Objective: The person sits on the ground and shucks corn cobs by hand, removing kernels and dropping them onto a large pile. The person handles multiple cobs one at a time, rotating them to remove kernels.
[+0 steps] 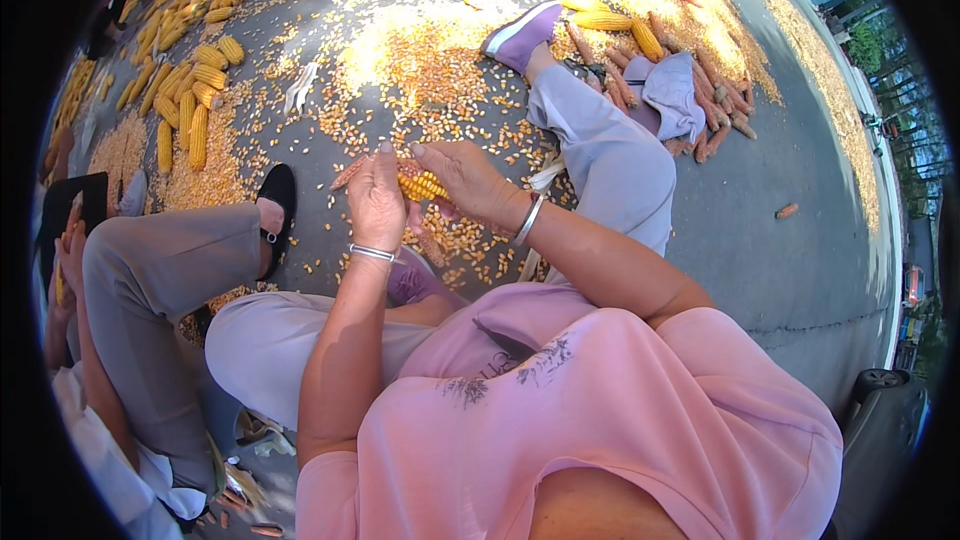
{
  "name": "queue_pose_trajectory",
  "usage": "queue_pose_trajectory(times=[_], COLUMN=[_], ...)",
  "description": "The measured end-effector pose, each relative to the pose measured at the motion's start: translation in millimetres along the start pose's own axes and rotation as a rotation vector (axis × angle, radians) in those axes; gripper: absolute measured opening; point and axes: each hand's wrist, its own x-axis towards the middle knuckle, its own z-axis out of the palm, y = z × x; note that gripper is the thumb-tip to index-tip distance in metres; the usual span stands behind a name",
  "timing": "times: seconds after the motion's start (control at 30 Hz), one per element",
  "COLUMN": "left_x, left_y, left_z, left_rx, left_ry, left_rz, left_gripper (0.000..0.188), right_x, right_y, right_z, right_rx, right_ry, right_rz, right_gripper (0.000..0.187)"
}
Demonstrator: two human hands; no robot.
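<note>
In front of my body, both hands are closed around a partly shelled corn cob, whose yellow kernels show in the gap between them. My left hand grips its left part, thumb up. A reddish bare cob end juts out beyond the fingers; whether it belongs to the same cob, I cannot tell. From the right, my right hand wraps the other end with its thumb along the top. Below and ahead of my hands, loose corn kernels lie scattered on the grey ground.
Whole yellow ears are heaped at the left and far left. Bare reddish cobs pile up at the far right beside a greyish-purple cloth. Close on my left sits another person, with a grey trouser leg and a hand showing.
</note>
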Motion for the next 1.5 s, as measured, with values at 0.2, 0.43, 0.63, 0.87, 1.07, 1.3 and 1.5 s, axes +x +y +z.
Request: queue_pose_trajectory(times=[0.2,0.43,0.63,0.87,1.07,1.3,1.5], left_x=[1.7,1.6,-1.0,4.7,-2.6,4.7,4.4], left_y=[0.3,-8.9,-5.0,-13.6,5.8,-2.3,-1.5], left_z=[-1.7,-2.7,-1.1,-4.5,0.2,-9.3,-7.3], left_rx=[-0.052,0.109,0.165,0.227,0.152,0.065,0.062], left_ry=[0.059,0.169,0.127,0.138,0.106,0.171,0.149], left_rz=[0.043,0.083,0.088,0.298,0.237,0.097,0.131], left_gripper=[0.052,0.051,0.052,0.054,0.056,0.055,0.058], right_x=[-0.2,9.9,-0.2,-4.0,-3.2,-8.9,5.8], right_y=[-6.3,9.2,-3.6,-9.2,-13.0,-16.8,4.3], right_z=[-3.9,-1.2,-11.4,-11.2,-16.5,-5.7,-9.8], right_rx=[-0.107,-0.294,0.05,0.182,0.331,-0.089,-0.104], right_ry=[-0.094,-0.013,-0.09,-0.068,-0.066,-0.197,-0.079], right_rz=[-0.012,-0.188,0.064,0.212,0.314,0.004,-0.131], right_gripper=[0.055,0.055,0.056,0.055,0.055,0.049,0.04])
